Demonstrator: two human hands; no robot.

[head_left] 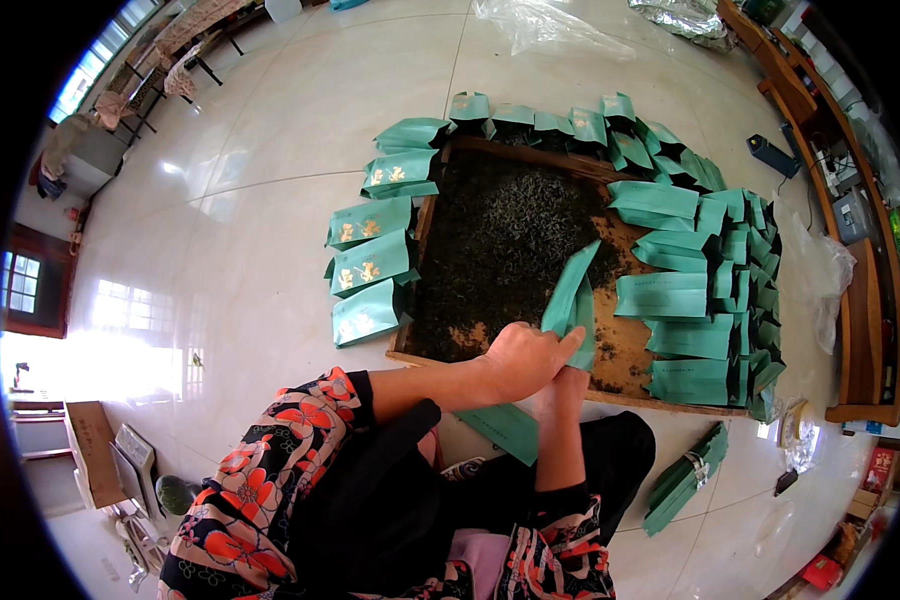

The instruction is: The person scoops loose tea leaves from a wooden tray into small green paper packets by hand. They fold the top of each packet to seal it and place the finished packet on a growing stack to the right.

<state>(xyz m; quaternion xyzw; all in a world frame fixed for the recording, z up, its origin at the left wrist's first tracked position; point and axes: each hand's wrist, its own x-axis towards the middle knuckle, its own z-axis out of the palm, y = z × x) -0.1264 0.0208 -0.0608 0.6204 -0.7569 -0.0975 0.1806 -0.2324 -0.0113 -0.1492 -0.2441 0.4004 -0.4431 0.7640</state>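
I sit on the floor in front of a shallow wooden tray (pixel 625 345) heaped with dark loose tea leaves (pixel 500 245). My left hand (pixel 525 360) grips a teal paper pouch (pixel 573 295) by its lower end, tilted up over the tray's near edge. My right hand (pixel 562 388) lies just under the left, mostly hidden by it, touching the same pouch. Another flat teal pouch (pixel 505 428) lies on my lap below the hands. Several filled teal pouches (pixel 370 262) lie in rows left of the tray, and more (pixel 695 300) are stacked along its right and far sides.
A bundle of flat teal pouches (pixel 685 478) lies on the white tiled floor at my right. Clear plastic sheeting (pixel 545 25) lies beyond the tray. A wooden shelf unit (pixel 865 300) runs along the right, a cardboard box (pixel 95 450) stands at left.
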